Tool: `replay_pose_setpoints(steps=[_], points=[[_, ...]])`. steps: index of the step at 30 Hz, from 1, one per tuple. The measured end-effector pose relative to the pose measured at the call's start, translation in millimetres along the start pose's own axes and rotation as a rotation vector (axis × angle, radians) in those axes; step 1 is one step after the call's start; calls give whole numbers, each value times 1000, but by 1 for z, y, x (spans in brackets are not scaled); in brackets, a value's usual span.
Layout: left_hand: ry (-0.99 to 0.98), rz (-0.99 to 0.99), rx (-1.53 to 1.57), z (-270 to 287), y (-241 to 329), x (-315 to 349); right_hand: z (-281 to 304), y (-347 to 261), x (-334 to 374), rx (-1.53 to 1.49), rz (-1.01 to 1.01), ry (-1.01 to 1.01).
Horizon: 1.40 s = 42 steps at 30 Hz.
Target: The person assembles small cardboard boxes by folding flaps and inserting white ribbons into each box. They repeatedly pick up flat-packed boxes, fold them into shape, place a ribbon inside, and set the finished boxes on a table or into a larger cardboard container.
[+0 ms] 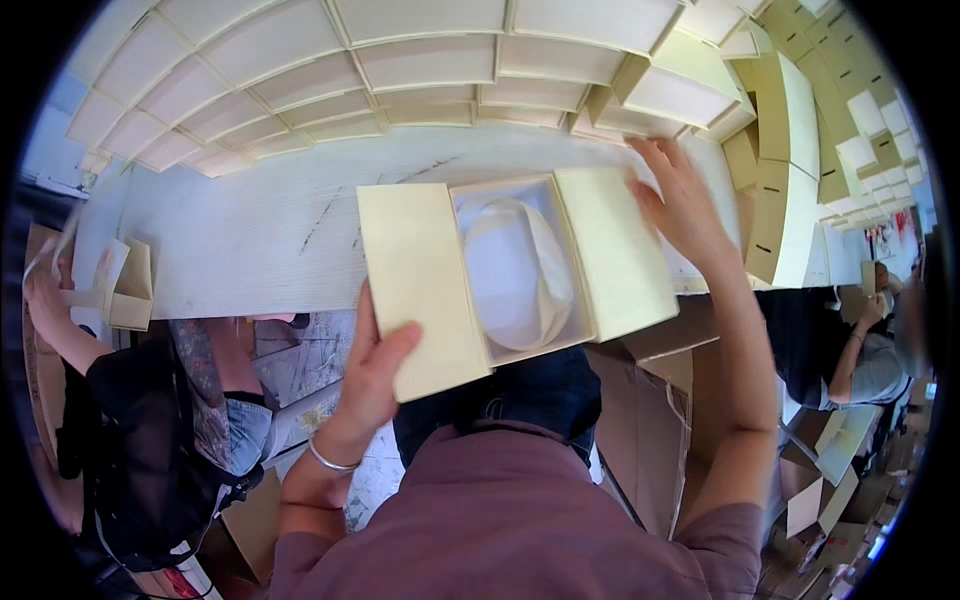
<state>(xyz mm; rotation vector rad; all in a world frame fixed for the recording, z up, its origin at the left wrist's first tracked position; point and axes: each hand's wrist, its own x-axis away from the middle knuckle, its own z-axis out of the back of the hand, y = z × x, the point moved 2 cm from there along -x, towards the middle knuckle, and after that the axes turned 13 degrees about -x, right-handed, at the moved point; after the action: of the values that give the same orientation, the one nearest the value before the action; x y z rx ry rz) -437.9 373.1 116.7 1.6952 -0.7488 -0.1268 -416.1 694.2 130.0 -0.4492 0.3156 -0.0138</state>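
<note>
A cream gift box (418, 290) with two door-like flaps lies spread open before me, tilted over the table's near edge. In its white-lined middle is a looped cream ribbon (552, 270). My left hand (372, 375) grips the left flap from below, thumb on top and the other fingers mostly hidden beneath it. At the upper corner of the right flap (610, 245) is my right hand (680, 200), slightly blurred, its fingers stretched out and apart. The thumb is close to that flap; whether it touches cannot be made out.
Stacked cream boxes (430, 62) wall off the back of the white table (250, 240), with more on the right (785, 220). At the left, a co-worker's hands (50, 300) are by a small cream box (130, 290). Another person (870, 340) works far right. Below stands an open cardboard carton (640, 440).
</note>
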Motion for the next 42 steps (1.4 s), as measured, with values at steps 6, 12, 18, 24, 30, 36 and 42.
replay_pose_setpoints(steps=[6, 12, 18, 24, 30, 36, 42], points=[[-229, 20, 65, -68, -50, 10, -28, -91, -31, 205, 373, -482], [-248, -86, 2, -73, -41, 7, -40, -79, -17, -194, -66, -241], [-65, -809, -577, -30, 0, -46, -68, -64, 11, -501, -56, 50], [-258, -1071, -1728, -46, 69, -61, -73, -62, -1, -431, -169, -247], [-324, -1175, -1745, -41, 60, -62, -49, -68, 1, -342, 128, -36], [-151, -1108, -1702, -28, 35, -32, -19, -68, -15, -1446, -230, -36], [-115, -1053, -1691, -30, 29, -27, -72, -73, 1, -906, -136, -388]])
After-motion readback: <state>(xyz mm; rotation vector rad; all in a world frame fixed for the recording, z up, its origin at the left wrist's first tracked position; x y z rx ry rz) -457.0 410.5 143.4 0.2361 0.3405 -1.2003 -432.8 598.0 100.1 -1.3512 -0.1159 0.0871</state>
